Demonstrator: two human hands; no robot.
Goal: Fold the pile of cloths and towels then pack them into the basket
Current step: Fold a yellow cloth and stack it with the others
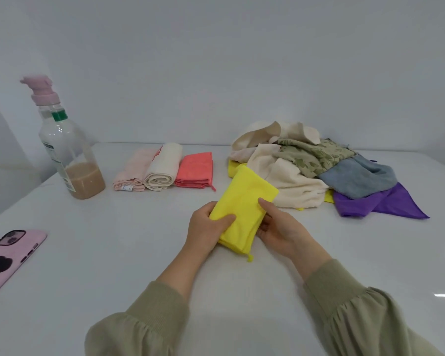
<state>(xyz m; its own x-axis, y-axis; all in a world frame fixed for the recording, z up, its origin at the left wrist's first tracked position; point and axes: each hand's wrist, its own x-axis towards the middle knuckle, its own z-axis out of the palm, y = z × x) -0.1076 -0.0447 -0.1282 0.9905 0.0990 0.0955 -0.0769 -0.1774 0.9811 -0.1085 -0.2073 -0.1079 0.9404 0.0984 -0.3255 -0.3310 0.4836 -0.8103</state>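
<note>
A folded yellow cloth (244,201) is held just above the white table at the centre. My left hand (206,227) grips its left edge, thumb on top. My right hand (278,227) holds its right edge with the thumb on top and fingers underneath. Behind it on the right lies the unfolded pile (306,165): cream towels, a green patterned cloth, a blue-grey cloth, a purple cloth (385,204) and another yellow piece. Three folded cloths sit in a row at the back: pale pink (131,170), cream (162,168) and coral (195,170). No basket is in view.
A clear plastic bottle (70,152) with a pink cap and brown liquid stands at the back left. A phone in a pink case (8,258) lies at the left edge. The white table (113,253) meets the wall behind.
</note>
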